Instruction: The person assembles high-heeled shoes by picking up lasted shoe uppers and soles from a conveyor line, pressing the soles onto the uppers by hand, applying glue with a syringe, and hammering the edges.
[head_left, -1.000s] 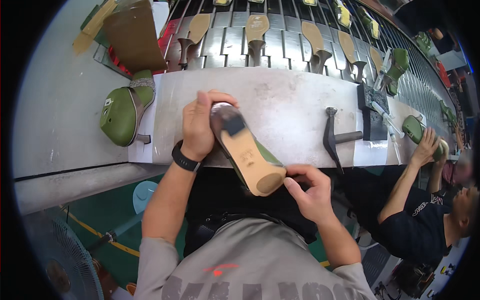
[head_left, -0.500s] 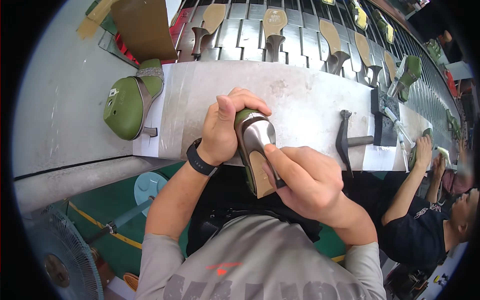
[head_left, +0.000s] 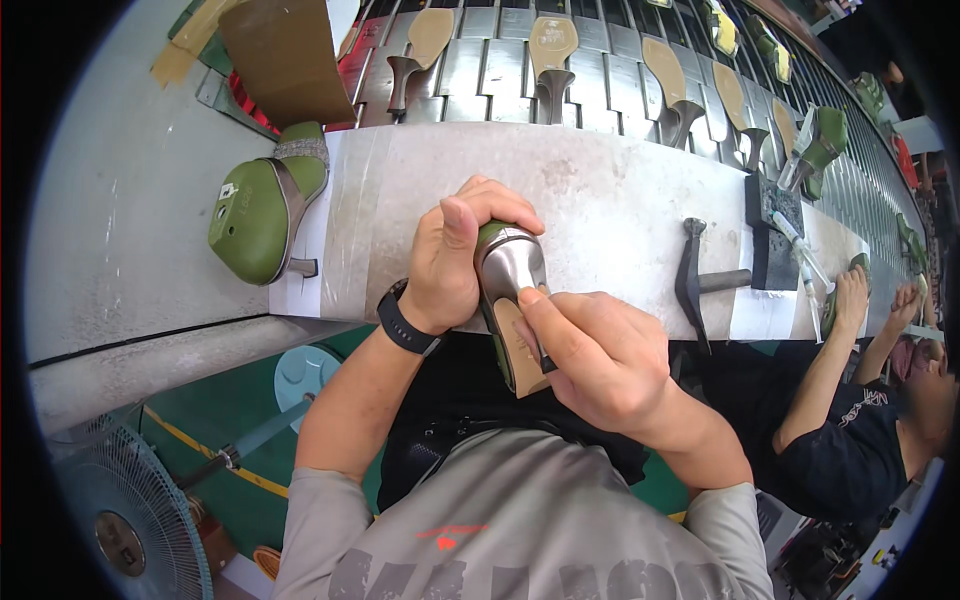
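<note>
An upturned green shoe (head_left: 499, 345) with a tan sole is between my hands at the bench's near edge. My left hand (head_left: 447, 252) is wrapped around its rounded back end, the thumb raised. My right hand (head_left: 605, 355) is closed around the slim, shiny grey-brown heel (head_left: 512, 265), its thumb pressed against the heel's side. The heel's dark tip shows just below my curled fingers. Part of the shoe's far side is hidden behind my right hand.
Another green shoe (head_left: 252, 215) lies on the bench at left. To the right are a hammer (head_left: 695, 280), a black block (head_left: 772, 235) and syringes (head_left: 797, 250). Beyond the bench, a slatted conveyor (head_left: 500, 65) carries soles with heels. A co-worker's arm (head_left: 822, 370) reaches in at right; a fan (head_left: 125, 520) stands lower left.
My right hand has shifted slightly left, its thumb now further across the heel. The heel appears turned a little. My left hand keeps its hold on the shoe.
</note>
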